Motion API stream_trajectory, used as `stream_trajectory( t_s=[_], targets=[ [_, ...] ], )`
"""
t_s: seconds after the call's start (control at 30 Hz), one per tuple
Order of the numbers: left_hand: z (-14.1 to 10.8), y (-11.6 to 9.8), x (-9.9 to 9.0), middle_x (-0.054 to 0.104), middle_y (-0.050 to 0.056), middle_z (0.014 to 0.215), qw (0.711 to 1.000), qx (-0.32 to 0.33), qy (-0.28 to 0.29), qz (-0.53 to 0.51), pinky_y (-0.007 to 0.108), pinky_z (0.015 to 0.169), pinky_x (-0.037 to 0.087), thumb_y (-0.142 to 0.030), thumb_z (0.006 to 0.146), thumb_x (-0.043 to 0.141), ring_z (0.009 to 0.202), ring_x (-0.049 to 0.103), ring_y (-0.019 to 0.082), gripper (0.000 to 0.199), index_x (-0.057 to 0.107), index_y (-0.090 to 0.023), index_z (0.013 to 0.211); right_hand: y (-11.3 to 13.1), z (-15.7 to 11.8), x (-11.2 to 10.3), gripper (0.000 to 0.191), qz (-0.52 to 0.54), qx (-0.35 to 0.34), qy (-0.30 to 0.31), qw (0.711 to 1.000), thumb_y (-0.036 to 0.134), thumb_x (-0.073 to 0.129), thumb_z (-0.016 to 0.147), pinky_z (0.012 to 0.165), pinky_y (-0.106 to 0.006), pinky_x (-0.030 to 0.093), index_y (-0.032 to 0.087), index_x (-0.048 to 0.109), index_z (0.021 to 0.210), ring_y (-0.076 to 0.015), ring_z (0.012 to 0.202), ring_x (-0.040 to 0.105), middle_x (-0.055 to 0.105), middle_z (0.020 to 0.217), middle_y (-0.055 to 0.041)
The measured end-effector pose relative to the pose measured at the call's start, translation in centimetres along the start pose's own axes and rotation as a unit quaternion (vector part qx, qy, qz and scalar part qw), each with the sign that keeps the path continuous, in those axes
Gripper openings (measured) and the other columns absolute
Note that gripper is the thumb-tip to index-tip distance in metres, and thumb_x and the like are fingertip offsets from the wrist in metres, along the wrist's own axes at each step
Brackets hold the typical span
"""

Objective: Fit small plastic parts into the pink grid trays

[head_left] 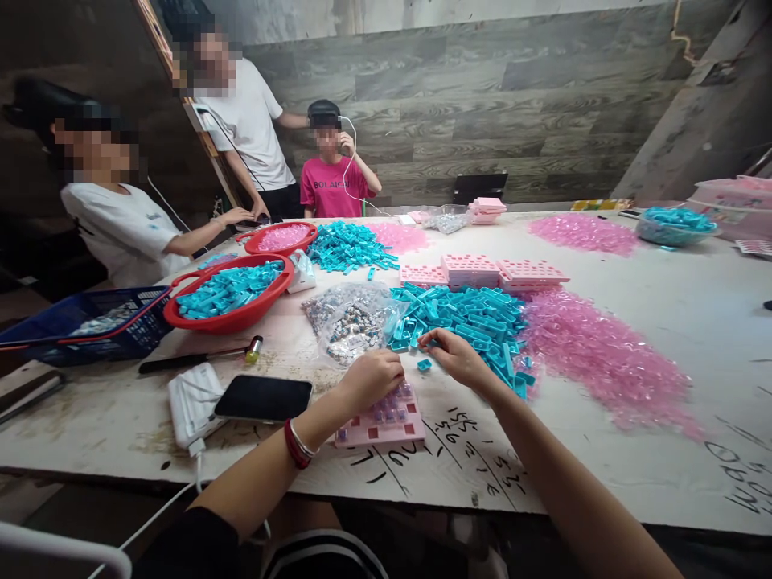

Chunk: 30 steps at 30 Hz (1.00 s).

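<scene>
A pink slotted tray (355, 433) lies flat on the bench (603, 474), near the edge closest to the person, with clear pieces in several of its slots. The left hand (374, 376) rests over its far side at twelve o'clock, fingers bent down and drawn together; whether they have hold of a piece cannot be told. A red band (296, 446) circles that wrist. The right hand (455, 354) is off the tray towards one o'clock, thumb and fingers nearly together beside the pile of blue parts (476, 314); whether anything sits between the tips cannot be told. A loose blue piece (425, 365) lies just below those fingers.

Reading the clock from the tray, a clear bag of small metallic parts (355, 334) is near eleven, and stacked pink trays (474, 269) stand at one, behind the blue pile. Pink clear pieces (603, 362) spread towards two to three. A black phone (264, 398) lies at nine, touching a white power bank (191, 402). A red basin (232, 318) of blue parts is at ten, beside a blue basket (36, 330). Well beyond, between ten and twelve, are three other people.
</scene>
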<state>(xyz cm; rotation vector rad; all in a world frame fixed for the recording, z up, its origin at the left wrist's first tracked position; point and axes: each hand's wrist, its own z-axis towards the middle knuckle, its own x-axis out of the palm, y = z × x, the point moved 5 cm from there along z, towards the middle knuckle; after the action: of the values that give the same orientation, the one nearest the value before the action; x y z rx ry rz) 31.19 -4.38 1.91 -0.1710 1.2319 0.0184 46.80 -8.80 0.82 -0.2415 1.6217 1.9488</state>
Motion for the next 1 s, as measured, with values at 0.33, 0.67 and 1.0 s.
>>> stream_trajectory(
  t_s=[0.33,0.67,1.0],
  targets=[
    [0.2,-0.8,-0.2,0.062,0.005,0.084,0.995,0.046,0.030,0.079,0.030,0.069,0.045,-0.008,0.090,0.044,0.078,0.055,0.017,0.021,0.059,-0.015,0.078,0.0,0.0,0.0,0.010,0.002,-0.018,-0.005,1.000,0.023,0.048,0.081,0.082,-0.034,0.045,0.018,0.056,0.085,-0.0197,0.090,0.059,0.064,0.095,-0.0069],
    [-0.3,0.9,0.3,0.065,0.003,0.088,0.996,0.017,0.003,-0.082,0.027,0.077,0.048,-0.009,0.087,0.051,0.084,0.059,0.015,0.016,0.065,-0.016,0.085,0.1,-0.1,-0.1,0.011,-0.009,-0.021,-0.013,1.000,0.023,0.049,0.081,0.082,-0.036,0.046,0.019,0.058,0.086,-0.0208,0.088,0.060,0.065,0.094,-0.0066],
    [0.0,-0.8,-0.1,0.061,0.004,0.085,0.993,0.088,0.031,0.078,0.028,0.072,0.045,-0.008,0.090,0.045,0.079,0.054,0.016,0.019,0.058,-0.014,0.078,0.0,0.1,-0.1,0.007,0.014,-0.037,-0.015,0.999,0.022,0.049,0.081,0.082,-0.036,0.046,0.019,0.055,0.081,-0.0196,0.089,0.060,0.065,0.093,-0.0058]
  ],
)
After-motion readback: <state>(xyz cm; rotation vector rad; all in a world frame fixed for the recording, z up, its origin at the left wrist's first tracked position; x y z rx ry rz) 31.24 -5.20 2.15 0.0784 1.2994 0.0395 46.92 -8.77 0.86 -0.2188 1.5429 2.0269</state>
